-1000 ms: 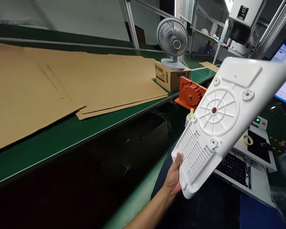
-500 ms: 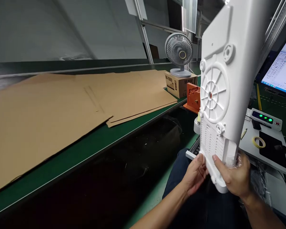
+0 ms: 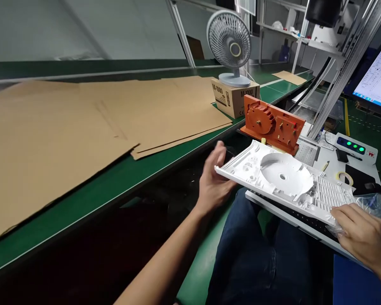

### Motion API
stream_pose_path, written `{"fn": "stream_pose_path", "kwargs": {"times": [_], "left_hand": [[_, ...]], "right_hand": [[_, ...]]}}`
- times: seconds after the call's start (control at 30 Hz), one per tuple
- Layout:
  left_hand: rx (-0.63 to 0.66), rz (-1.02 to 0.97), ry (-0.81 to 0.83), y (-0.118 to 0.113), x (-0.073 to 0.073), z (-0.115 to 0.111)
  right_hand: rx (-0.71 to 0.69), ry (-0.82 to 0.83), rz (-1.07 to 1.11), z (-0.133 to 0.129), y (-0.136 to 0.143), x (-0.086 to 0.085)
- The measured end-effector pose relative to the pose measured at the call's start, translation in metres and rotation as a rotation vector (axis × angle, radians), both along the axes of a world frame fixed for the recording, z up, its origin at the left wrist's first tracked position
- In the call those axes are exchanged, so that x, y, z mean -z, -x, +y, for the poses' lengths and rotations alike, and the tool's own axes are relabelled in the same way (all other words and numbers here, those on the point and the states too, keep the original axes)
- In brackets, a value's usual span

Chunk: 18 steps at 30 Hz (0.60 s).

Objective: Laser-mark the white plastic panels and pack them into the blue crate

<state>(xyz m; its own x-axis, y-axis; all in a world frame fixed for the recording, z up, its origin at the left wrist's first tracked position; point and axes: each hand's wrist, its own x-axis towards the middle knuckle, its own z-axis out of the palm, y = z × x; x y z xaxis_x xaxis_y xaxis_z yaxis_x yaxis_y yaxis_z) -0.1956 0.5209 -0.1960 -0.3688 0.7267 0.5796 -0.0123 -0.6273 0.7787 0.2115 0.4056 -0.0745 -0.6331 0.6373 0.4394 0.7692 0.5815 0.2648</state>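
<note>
A white plastic housing panel point(image 3: 250, 171) lies tilted above my lap, its hollow, ribbed inside facing up. A round recess and rows of slots show in it. My right hand point(image 3: 363, 233) grips its slotted right end, fingers over the edge. Clear plastic film point(image 3: 376, 207) bunches beside that hand. At the panel's other end is my left hand point(image 3: 213, 178), fingers raised and parted, slightly blurred. Part of it passes behind the panel's corner, so I cannot tell whether it touches. An orange fixture point(image 3: 273, 125) with a round gear-like form stands just beyond the panel.
Cardboard sheets point(image 3: 66, 148) cover the green bench at left. A grey fan point(image 3: 230, 42) stands on a carton point(image 3: 235, 101). On the right are a control box with green lights point(image 3: 355, 146), a tape roll point(image 3: 345, 178) and a monitor point(image 3: 377, 76). A keyboard tray point(image 3: 257, 199) sits under the panel.
The panel has swung from upright down to nearly flat, turning its inside up. My left hand has left the slotted end and moved to the opposite end; my right hand kept its grip, moving right.
</note>
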Motion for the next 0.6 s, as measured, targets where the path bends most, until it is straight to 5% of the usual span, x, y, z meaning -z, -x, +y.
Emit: {"fn": "stream_pose_path", "kwargs": {"times": [0.13,0.43,0.6], "left_hand": [[0.143,0.064,0.064,-0.008,0.011,-0.006],[-0.046,-0.04,-0.19,-0.011,0.029,-0.002],[-0.085,-0.053,-0.172,0.007,0.038,-0.01]], "right_hand": [[-0.026,0.026,-0.027,-0.003,-0.009,0.004],[-0.039,0.154,0.029,-0.001,0.009,-0.009],[-0.157,0.393,0.343,0.003,-0.022,-0.027]]}}
